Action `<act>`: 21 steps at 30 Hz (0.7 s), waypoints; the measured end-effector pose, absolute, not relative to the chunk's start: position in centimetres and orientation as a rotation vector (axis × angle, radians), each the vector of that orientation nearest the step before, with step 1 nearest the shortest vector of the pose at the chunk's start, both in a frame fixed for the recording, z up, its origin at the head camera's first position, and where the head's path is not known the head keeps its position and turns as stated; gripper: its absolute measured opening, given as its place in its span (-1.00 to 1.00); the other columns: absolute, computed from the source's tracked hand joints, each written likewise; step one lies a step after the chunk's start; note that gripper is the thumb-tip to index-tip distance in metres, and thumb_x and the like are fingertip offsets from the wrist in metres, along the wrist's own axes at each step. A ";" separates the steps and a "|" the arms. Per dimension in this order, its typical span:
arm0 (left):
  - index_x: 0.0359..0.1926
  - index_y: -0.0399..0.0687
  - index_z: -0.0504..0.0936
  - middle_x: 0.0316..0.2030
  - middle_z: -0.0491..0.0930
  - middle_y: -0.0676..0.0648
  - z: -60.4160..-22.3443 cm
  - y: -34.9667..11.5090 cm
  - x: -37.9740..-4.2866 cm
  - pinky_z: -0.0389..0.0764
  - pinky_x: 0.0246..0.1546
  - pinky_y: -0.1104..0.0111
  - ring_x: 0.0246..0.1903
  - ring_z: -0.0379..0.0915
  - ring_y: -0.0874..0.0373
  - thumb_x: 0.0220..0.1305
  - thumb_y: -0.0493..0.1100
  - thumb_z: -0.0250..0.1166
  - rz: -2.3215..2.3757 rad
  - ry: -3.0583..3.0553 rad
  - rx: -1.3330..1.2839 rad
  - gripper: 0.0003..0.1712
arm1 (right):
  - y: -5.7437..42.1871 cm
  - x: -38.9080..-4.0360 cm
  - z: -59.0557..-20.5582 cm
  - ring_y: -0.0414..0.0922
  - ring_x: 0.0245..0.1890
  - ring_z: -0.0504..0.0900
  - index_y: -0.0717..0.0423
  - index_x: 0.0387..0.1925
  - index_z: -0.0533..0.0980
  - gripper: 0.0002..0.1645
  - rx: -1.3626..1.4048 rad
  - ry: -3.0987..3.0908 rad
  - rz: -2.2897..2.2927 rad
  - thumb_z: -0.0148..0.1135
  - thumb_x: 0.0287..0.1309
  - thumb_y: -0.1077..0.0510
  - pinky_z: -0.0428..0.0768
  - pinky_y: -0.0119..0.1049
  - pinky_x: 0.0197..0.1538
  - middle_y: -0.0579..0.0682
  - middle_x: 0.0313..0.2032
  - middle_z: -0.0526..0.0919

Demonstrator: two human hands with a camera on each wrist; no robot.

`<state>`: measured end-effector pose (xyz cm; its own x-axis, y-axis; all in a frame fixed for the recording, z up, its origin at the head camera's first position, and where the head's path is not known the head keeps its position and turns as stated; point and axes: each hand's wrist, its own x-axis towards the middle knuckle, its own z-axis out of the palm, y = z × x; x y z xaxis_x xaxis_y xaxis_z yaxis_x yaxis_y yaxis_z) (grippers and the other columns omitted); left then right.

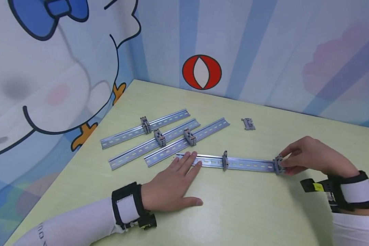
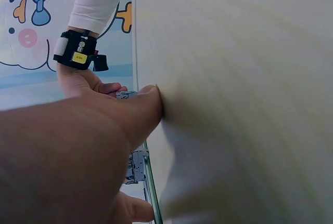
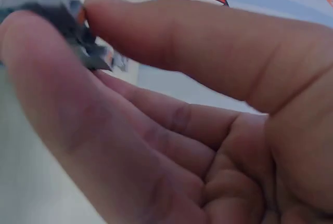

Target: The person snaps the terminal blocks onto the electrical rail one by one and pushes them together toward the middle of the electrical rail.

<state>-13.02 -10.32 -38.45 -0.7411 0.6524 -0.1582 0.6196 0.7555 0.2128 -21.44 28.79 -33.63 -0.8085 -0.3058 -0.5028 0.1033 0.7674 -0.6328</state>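
A slotted metal DIN rail (image 1: 250, 164) lies across the table in front of me. My left hand (image 1: 167, 191) rests its outstretched fingers on the rail's left end, with the thumb spread out on the table. At the other end, my right hand (image 1: 318, 159) pinches a grey terminal block (image 1: 277, 164) between thumb and fingers, at the rail's tip. Another grey terminal block (image 1: 225, 160) sits near the middle of this rail. In the right wrist view, the pinched terminal block (image 3: 47, 8) is blurred and partly covered by a fingertip, so its seating on the rail cannot be told.
Behind the left hand lie three more DIN rails, the far one (image 1: 169, 120), the middle one (image 1: 135, 153) and the near one (image 1: 210, 130), each carrying grey terminal blocks. A loose terminal block (image 1: 248, 124) lies toward the back. Printed walls (image 1: 264, 51) border the table.
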 end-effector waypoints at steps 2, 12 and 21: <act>0.55 -0.10 -0.14 0.54 -0.39 -0.19 -38.5 -10.3 -13.0 -0.16 0.47 0.07 0.51 -0.48 -0.06 0.27 0.49 -0.02 0.213 2.730 1.003 0.11 | 29.0 -21.6 -33.9 0.01 -0.28 0.75 0.47 0.15 0.44 -0.35 -0.134 2.315 -0.947 0.34 0.18 0.09 0.71 -0.13 -0.18 0.14 -0.15 0.71; 0.55 -0.12 -0.15 0.53 -0.40 -0.21 -38.4 -10.1 -13.0 -0.18 0.47 0.08 0.51 -0.48 -0.08 0.28 0.50 -0.05 0.173 2.743 0.994 0.12 | 28.9 -21.7 -34.4 0.03 -0.29 0.75 0.51 0.08 0.45 -0.45 -0.153 2.296 -1.023 0.29 0.18 0.17 0.70 -0.14 -0.18 0.16 -0.17 0.69; 0.55 -0.12 -0.13 0.54 -0.38 -0.21 -38.3 -10.1 -13.0 -0.17 0.47 0.07 0.51 -0.48 -0.08 0.28 0.49 -0.04 0.169 2.745 0.990 0.11 | 27.3 -21.4 -34.6 -0.01 -0.32 0.75 0.50 0.03 0.48 -0.52 -0.183 2.312 -1.066 0.27 0.18 0.21 0.71 -0.17 -0.21 0.14 -0.21 0.71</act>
